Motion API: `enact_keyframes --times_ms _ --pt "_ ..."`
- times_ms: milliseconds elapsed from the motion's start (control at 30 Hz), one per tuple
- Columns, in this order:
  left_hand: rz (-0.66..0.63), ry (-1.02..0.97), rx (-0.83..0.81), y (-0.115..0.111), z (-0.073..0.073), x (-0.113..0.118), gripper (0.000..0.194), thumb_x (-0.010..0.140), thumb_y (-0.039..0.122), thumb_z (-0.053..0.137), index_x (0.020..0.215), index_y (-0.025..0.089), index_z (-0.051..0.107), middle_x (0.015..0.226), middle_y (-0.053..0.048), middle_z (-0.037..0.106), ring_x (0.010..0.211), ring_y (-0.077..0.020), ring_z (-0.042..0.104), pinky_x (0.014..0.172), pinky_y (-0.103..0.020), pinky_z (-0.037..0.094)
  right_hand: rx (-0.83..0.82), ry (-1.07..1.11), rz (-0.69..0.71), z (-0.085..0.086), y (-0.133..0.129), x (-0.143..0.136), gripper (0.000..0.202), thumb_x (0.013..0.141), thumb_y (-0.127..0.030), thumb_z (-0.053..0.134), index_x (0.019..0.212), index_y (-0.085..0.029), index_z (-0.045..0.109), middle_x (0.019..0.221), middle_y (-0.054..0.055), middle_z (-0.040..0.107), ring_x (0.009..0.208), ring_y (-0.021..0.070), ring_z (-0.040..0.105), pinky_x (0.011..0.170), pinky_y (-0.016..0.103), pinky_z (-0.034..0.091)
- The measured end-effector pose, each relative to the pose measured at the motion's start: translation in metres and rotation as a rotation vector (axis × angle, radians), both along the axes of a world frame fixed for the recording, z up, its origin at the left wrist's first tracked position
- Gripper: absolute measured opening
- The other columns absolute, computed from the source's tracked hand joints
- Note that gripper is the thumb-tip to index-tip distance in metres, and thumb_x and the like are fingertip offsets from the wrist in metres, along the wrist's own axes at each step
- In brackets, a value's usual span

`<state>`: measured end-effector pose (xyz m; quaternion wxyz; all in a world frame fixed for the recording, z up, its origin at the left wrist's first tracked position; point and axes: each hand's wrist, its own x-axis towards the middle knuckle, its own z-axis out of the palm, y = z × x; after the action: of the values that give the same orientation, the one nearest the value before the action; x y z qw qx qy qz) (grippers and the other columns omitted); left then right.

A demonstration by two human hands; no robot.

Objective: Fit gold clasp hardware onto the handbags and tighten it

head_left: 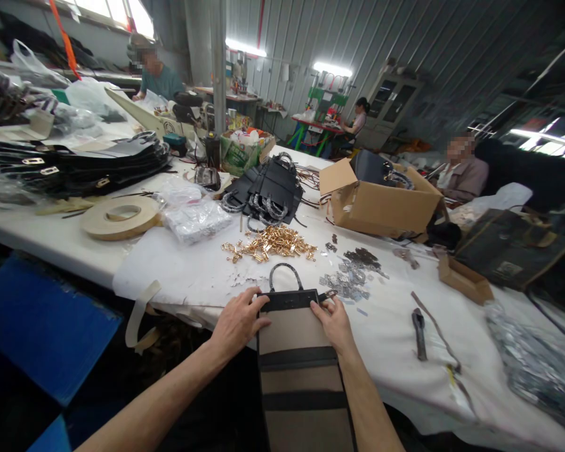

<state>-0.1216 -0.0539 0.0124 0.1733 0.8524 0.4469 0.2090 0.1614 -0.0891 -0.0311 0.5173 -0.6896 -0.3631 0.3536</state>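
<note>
A long handbag panel point(301, 380), taupe with black bands, lies over the table's front edge with its lower end toward me. A curved handle point(286, 269) rises from its black top strip. My left hand point(241, 321) grips the top left corner, the thumb lying on the taupe face. At the opposite corner, my right hand point(333, 321) holds the panel's edge between thumb and fingers. A dark tab with a shiny metal piece point(330, 293) sticks out there beside my right fingertips. Beyond the panel lies a heap of gold-coloured clasps point(280, 243).
Grey metal plates point(346, 281) are scattered right of the clasps. Black handbag panels point(268, 188), a cardboard box point(381, 204), a tape roll point(120, 217) and plastic-wrapped parts point(198, 220) lie farther back. A dark-handled tool point(419, 334) rests at right. Several people sit beyond the table.
</note>
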Motion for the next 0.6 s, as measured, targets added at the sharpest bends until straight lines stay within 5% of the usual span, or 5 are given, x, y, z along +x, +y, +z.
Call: enact_keyframes --times_ms 100,200,400,600 --pt "0.001 -0.048 0.143 -0.001 -0.004 0.003 0.042 0.084 0.029 0.082 0.122 0.026 0.064 0.130 -0.008 0.060 0.121 -0.0320 0.056 0.101 -0.050 0.052 -0.033 -0.038 -0.053 -0.003 0.000 0.001 0.104 0.063 -0.065 0.084 0.144 -0.013 0.044 0.104 0.010 0.072 0.085 0.0260 0.072 0.077 0.035 0.059" --pt "-0.010 -0.109 0.157 0.003 -0.008 0.009 0.033 0.086 0.026 0.079 0.116 0.022 0.066 0.116 -0.008 0.063 0.111 -0.0287 0.057 0.097 -0.047 0.055 -0.050 -0.135 -0.044 -0.005 -0.002 0.001 0.109 0.072 -0.064 0.079 0.156 -0.013 0.031 0.111 0.012 0.069 0.085 0.0245 0.071 0.080 0.037 0.059" --pt "-0.062 -0.228 0.136 0.010 -0.027 0.014 0.020 0.093 0.022 0.071 0.111 0.018 0.062 0.112 -0.008 0.061 0.107 -0.0257 0.059 0.092 -0.043 0.058 0.030 -0.542 -0.043 -0.004 -0.007 -0.003 0.054 0.088 -0.055 0.066 0.127 -0.018 0.070 0.121 0.014 0.064 0.081 0.0226 0.065 0.091 0.044 0.055" --pt "-0.099 -0.282 0.172 0.014 -0.037 0.013 0.013 0.099 0.026 0.061 0.110 0.019 0.060 0.111 -0.009 0.061 0.106 -0.0258 0.061 0.092 -0.044 0.058 0.074 -0.533 0.002 -0.003 -0.005 -0.011 0.044 0.093 -0.045 0.060 0.128 -0.020 0.071 0.115 0.010 0.062 0.076 0.0195 0.063 0.088 0.040 0.056"
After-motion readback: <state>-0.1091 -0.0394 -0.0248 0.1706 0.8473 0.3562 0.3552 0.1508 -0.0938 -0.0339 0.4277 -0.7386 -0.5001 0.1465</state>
